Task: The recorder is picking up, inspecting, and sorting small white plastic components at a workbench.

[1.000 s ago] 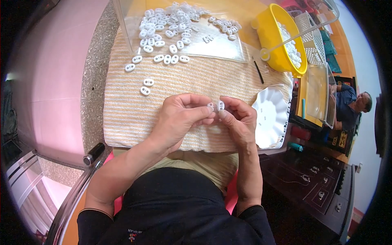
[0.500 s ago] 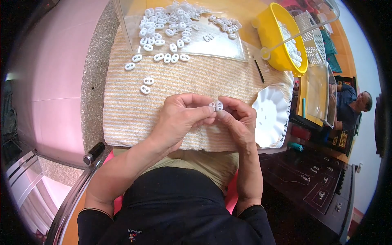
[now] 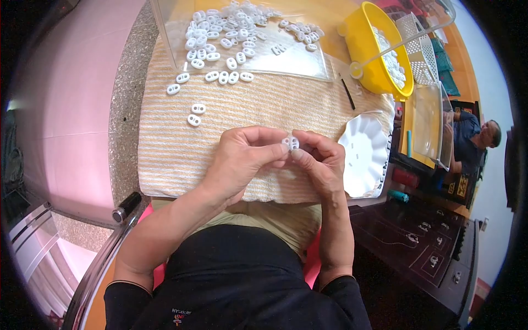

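White piece [image 3: 295,143], long axis seemingly fore-and-aft, right grip [image 3: 323,162] pinching it, left grip [image 3: 242,157] another piece [image 3: 286,141]

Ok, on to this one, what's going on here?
A person holds two small white pieces close together over a striped towel, one pinched in the left hand, the other in the right hand. Whether they are joined is too small to tell. Beyond the hands lies a pile of white two-holed pieces, with a few set apart nearer. To the right are a white scalloped dish and a yellow tub holding more white pieces.
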Available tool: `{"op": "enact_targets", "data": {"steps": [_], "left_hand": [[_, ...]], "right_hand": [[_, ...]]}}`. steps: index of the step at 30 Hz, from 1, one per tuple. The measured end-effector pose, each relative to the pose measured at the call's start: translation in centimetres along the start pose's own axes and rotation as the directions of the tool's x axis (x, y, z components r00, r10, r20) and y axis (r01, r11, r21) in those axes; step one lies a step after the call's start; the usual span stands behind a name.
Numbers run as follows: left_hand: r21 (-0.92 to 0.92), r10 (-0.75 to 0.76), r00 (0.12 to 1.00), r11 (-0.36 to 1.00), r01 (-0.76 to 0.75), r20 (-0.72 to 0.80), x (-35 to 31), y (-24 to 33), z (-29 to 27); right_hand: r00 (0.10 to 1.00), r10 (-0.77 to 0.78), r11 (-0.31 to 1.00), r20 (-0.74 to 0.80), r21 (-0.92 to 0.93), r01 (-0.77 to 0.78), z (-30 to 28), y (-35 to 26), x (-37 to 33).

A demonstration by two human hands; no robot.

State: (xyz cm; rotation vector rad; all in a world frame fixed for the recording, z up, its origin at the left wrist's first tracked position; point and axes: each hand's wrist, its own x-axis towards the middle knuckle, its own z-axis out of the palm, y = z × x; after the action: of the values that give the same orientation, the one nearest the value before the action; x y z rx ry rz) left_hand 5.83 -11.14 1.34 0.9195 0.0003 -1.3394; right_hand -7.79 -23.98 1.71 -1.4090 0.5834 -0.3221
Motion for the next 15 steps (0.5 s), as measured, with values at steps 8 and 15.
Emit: {"op": "enact_targets", "data": {"steps": [8, 15], "left_hand": [[0.036, 0.005, 1.000, 0.999, -0.005, -0.002, 0.09, -0.23, -0.21], [0.081, 0.016, 1.000, 0.997, -0.017, 0.011, 0.11, -0.43, -0.19]], "right_hand": [[1.000, -0.011, 0.997, 0.015, -0.081, 0.012, -0.01, -0.44, -0.10], [0.999, 0.028, 0.998, 0.017, -0.057, -0.027, -0.40, -0.16, -0.19]]}}
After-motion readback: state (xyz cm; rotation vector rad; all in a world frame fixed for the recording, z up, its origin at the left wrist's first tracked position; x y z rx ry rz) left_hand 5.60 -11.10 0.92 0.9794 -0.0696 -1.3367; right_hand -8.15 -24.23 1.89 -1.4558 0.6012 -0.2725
